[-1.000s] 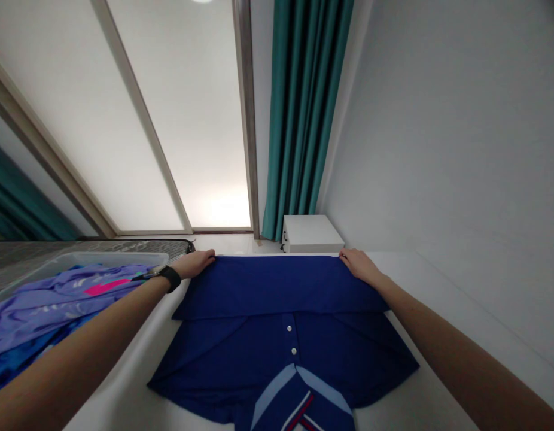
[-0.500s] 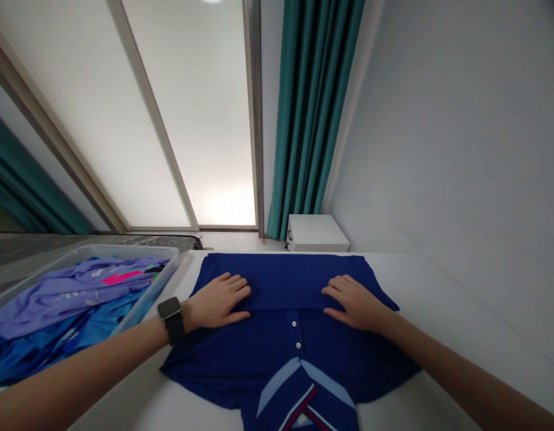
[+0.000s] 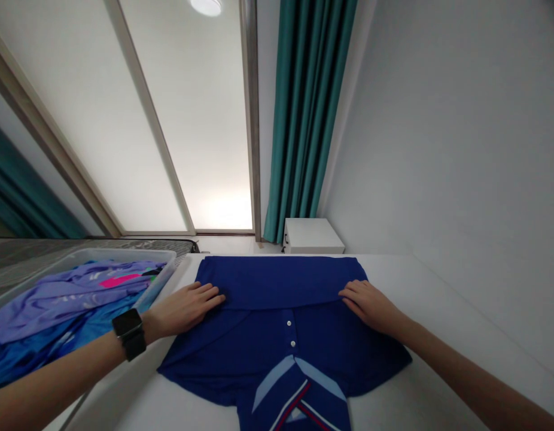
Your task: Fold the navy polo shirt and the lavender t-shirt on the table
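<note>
A dark blue polo shirt (image 3: 263, 332) lies front up on the white table, its collar (image 3: 304, 389) towards me. The collar has light blue lining and red and white stripes, with two white buttons below it. At the far end the hem is turned back as a wide flat band (image 3: 281, 281). My left hand (image 3: 187, 308), a black watch (image 3: 128, 332) on its wrist, rests open at the band's left edge. Over at the right edge, my right hand (image 3: 371, 304) lies open with its fingertips on the fabric, slightly bent.
A clear plastic bin (image 3: 169, 263) with purple and blue clothes (image 3: 75, 299) stands left of the white table (image 3: 142, 401). Beyond the table are a small white cabinet (image 3: 313, 234), a teal curtain (image 3: 299, 120) and frosted sliding doors (image 3: 205, 120). A wall (image 3: 438, 131) rises at the right.
My hands have moved apart over the folded band, the left hand further left and the right hand slightly right, out to its edges. The view has shifted a little.
</note>
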A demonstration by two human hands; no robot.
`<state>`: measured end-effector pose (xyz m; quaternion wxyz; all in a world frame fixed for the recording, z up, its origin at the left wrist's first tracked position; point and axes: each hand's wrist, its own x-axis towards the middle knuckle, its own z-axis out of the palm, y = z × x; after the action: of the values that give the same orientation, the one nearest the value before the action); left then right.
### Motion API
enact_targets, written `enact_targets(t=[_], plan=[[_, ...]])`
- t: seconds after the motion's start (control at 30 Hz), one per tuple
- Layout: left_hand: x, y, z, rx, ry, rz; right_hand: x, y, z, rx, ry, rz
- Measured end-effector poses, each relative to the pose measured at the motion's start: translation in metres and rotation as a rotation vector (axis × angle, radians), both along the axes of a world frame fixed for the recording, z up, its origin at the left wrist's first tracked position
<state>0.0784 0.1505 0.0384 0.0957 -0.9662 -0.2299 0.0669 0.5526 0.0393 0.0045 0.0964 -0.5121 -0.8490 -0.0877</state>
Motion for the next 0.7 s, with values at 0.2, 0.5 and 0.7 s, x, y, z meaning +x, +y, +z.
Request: enact_targets(t=[0.2,0.5,0.7], plan=[[-0.010,0.002,0.001,0.031,0.036,0.115,0.016,-0.005,0.000,-0.075,0.030,0.010],[-0.017,0.001,-0.004,0.080,0.029,0.201,0.045,-0.003,-0.006,0.071,-0.237,-0.080],[-0.018,0.005,-0.003,0.099,0.047,0.231,0.055,0.007,-0.009,0.112,-0.305,-0.098]])
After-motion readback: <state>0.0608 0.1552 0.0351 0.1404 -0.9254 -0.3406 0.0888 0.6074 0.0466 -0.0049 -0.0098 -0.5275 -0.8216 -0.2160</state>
